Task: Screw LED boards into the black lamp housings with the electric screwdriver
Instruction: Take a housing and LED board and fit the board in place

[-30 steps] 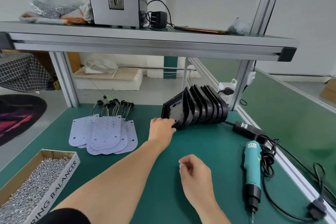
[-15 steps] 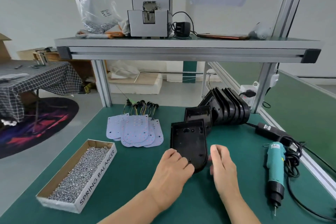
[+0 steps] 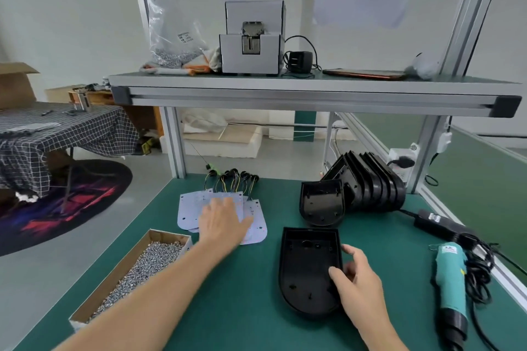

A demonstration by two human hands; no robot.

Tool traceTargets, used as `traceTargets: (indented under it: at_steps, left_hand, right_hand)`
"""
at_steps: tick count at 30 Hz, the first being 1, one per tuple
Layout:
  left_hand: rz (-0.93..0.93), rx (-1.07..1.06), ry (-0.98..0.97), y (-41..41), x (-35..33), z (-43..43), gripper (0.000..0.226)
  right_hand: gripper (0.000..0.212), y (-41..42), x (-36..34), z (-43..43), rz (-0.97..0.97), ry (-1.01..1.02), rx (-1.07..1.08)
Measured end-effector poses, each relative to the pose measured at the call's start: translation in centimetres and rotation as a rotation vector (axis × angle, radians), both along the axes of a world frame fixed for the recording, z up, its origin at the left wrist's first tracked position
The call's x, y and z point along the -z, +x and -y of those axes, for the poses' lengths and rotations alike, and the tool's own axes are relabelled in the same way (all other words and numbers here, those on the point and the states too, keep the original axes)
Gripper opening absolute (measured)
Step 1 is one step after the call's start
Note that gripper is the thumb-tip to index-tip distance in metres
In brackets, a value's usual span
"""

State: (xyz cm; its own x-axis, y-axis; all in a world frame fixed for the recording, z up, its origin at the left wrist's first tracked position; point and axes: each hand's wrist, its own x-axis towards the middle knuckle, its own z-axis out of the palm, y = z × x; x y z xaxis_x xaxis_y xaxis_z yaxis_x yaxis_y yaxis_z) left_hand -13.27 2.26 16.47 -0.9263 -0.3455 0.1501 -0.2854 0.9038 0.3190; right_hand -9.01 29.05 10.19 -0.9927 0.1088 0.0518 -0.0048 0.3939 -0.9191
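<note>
Barely started: right grip [image 3: 356, 279] grasps the empty housing [image 3: 308, 273], left grip [image 3: 222, 222] flat, released, on LED boards [image 3: 188, 208]; screwdriver [image 3: 452, 279] untouched.

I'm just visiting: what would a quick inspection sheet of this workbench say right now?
Surface: green bench mat.
Job's things: LED boards fanned at back; nearest housing open side up; second housing behind it; housing stack beyond; electric screwdriver lying right; box of screws left.
Clutter: grey machine, plastic bag on upper shelf.
Hands: left hand flat on LED boards; right hand grips nearest housing's edge.
Cables: black cord coiled beside screwdriver.
Surroundings: checked table, rug at left.
</note>
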Motion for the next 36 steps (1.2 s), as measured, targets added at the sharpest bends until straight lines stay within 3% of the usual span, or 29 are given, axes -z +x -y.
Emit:
traceTargets:
  at_steps: [2,5,12,18,23,25,36]
  left_hand:
    - [0.148,-0.170,0.075,-2.8,-0.1,2.4,0.083]
    - [0.241,-0.258,0.103,-5.7,0.9,3.6,0.111]
    - [0.319,-0.212,-0.027,-8.3,4.0,2.1,0.125]
    - [0.239,-0.247,0.109,-8.5,4.4,2.9,0.122]
    - [0.025,-0.283,0.285,-7.4,3.8,3.4,0.087]
    - [-0.062,-0.255,0.334,-6.5,3.4,3.4,0.083]
    - [-0.444,0.025,0.440,2.8,0.3,-0.3,0.103]
  right_hand:
    - [0.046,-0.1,0.1,-0.1,-0.005,0.011,-0.011]
    - [0.045,-0.3,0.2,-0.2,-0.013,0.018,-0.013]
    - [0.045,-0.4,0.0,-0.1,-0.028,0.037,-0.020]
    - [0.045,-0.5,0.1,-0.2,-0.038,0.037,-0.028]
    - [0.044,-0.6,0.5,-0.2,-0.063,0.030,-0.037]
    - [0.044,-0.7,0.6,-0.3,-0.071,0.020,-0.043]
    - [0.040,0.2,-0.3,-0.1,-0.040,0.010,-0.107]
